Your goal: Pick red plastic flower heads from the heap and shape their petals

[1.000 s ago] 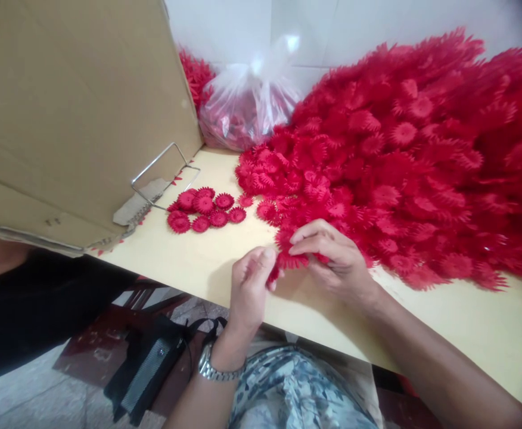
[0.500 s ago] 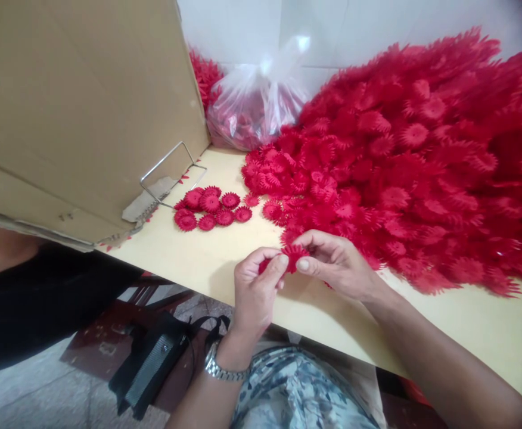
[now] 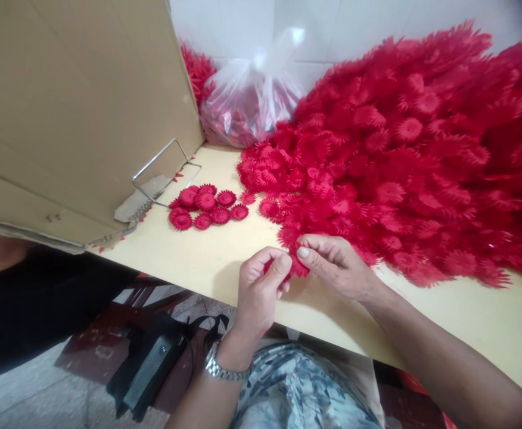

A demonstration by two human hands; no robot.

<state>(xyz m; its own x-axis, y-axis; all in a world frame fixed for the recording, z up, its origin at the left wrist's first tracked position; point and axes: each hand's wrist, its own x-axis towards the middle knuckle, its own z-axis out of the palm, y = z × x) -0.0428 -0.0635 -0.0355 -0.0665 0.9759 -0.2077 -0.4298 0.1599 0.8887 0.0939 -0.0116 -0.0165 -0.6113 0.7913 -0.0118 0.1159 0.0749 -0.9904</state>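
Note:
Between my two hands, just above the table's near part, is a red fringed flower piece, partly covered by fingers. My left hand, with a metal watch at its wrist, is closed and pinches it between thumb and fingers; more red shows inside the curled fingers. My right hand is closed too, thumb and forefinger pinched at the piece's upper right edge, with a bit of red at the tips. A small group of round, toothed red flower pieces lies to the left, beyond my left hand.
A large heap of red flower pieces covers the table's right and back. A tied clear plastic bag stands by the wall. Left are a cardboard box and a bent wire frame. Another person's dark clothing shows at lower left.
My right fingertips have moved slightly up along the red flower piece, and the piece now sits lower between my hands. The whole view has shifted a little.

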